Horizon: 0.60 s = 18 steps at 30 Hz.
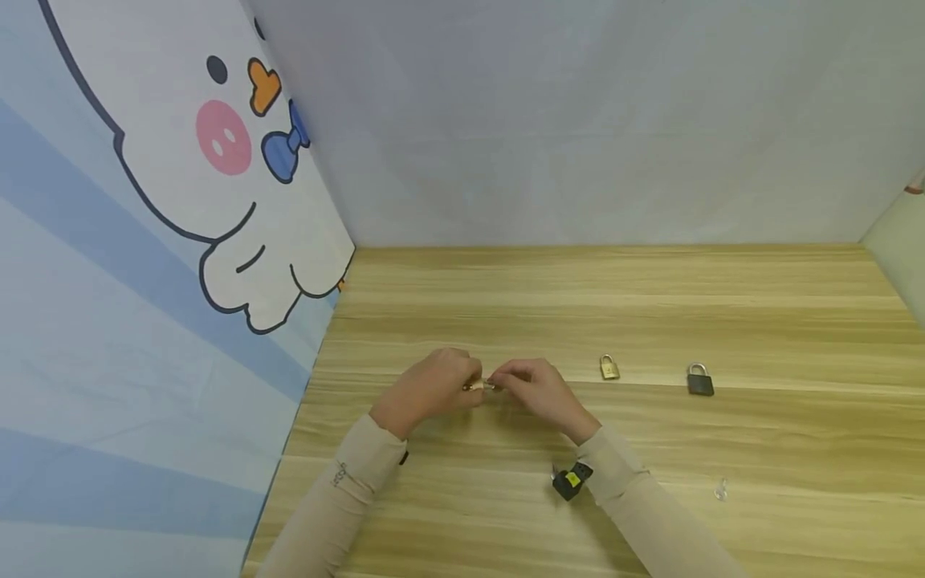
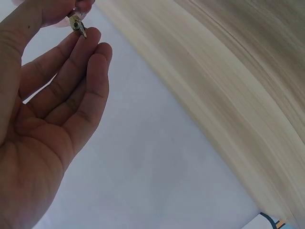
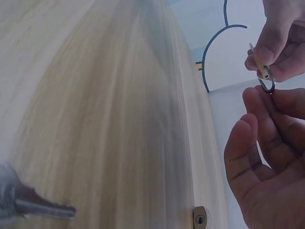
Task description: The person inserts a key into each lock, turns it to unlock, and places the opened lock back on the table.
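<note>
Beige sleeves [image 1: 654, 510] nearest the camera, at 8 and 4 o'clock from the small padlock [image 3: 263, 70], lead to the two hands over the bench [image 1: 470, 313]: left hand [image 1: 437, 387] pinches its body, right hand [image 1: 540, 393] pinches its shackle [image 3: 273, 84], which looks open. Black wrist device [image 1: 567, 484] with yellow patch below the right cuff, between 4 and 5 o'clock. Farther out on the bench, brass padlock [image 1: 610, 370] at 3 o'clock, dark padlock [image 1: 700, 384] beyond it, also 3, tiny clear item [image 1: 721, 490] near 4, unreadable; cartoon panel [image 1: 166, 144] at 10.

A white cartoon figure [image 1: 195, 185] — blue-bowed — decorates the blue-striped wall [image 1: 108, 345].
</note>
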### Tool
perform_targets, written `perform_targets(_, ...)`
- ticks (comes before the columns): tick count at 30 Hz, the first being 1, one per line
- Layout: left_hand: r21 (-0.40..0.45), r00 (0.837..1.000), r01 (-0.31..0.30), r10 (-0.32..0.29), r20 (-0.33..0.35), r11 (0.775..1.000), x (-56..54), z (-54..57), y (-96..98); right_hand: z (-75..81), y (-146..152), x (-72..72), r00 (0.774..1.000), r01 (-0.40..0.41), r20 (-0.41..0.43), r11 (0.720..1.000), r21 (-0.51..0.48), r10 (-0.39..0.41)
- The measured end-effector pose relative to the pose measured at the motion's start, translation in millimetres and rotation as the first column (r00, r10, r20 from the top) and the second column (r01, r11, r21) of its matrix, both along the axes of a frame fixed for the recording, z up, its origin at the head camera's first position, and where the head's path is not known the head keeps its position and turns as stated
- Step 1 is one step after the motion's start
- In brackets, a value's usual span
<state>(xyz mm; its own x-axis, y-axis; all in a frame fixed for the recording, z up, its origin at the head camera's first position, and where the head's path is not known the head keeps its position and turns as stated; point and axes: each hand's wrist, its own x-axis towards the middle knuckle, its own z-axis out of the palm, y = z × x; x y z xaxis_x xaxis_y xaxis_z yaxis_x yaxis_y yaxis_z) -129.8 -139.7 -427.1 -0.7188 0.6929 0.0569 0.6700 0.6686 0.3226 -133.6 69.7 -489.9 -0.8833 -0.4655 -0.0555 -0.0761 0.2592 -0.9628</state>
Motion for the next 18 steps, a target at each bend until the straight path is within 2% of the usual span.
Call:
perform_targets(7,-0.006,0.999,-0.028,0.028,-0.015,1.000,0.3,1.6,-0.6,-0.6,1.4,2.9,1.000,-0.015,0.027,0.999,0.032,0.014)
perform_targets(18,-0.025,0.996,-0.094,0.094,0.003,0.995,0.6,-0.1,-1.2,1.1,0.4,5.6,0.997,-0.026,0.074,1.000,-0.002,0.026)
